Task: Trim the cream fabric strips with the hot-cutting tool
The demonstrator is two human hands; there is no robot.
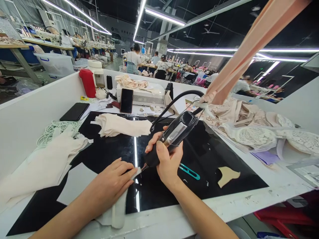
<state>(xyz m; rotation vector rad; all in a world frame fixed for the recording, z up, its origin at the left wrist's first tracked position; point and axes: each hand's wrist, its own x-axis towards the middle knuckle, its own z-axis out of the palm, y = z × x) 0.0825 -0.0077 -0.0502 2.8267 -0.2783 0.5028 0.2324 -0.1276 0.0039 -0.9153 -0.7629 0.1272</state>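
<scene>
Long rows of sewing tables (171,66) fill the far room under tube lights (164,16), and from my distant seat I look down on a white-walled worktable (239,202) with a glossy black sheet (219,142) across its middle. Lacy garment pieces (256,137) heap up on the far right, a large pile of cream cloth (47,162) lies on the left, and a smaller cream stack (124,125) rests on the sheet's far part. Near the middle, my right hand (168,159) is wrapped around a black hand tool (171,136), tilted with its lower end toward the left; its cable (174,101) arches away on the far side. My left hand (113,182) lies low, fingers close together on pale cloth (136,172) at the near middle of the sheet; whether they pinch it or merely press, I can't tell. Turquoise snips (189,171) lie just right of my right hand, clear of the work. Smallest of all is the tool's thin metal end (144,167), right beside the cloth's edge. To do this well, I'd want the cloth held taut and flat, the fingertips behind that metal end, the tool's angle steady, the cable slack, and light, even pressure rather than force.
</scene>
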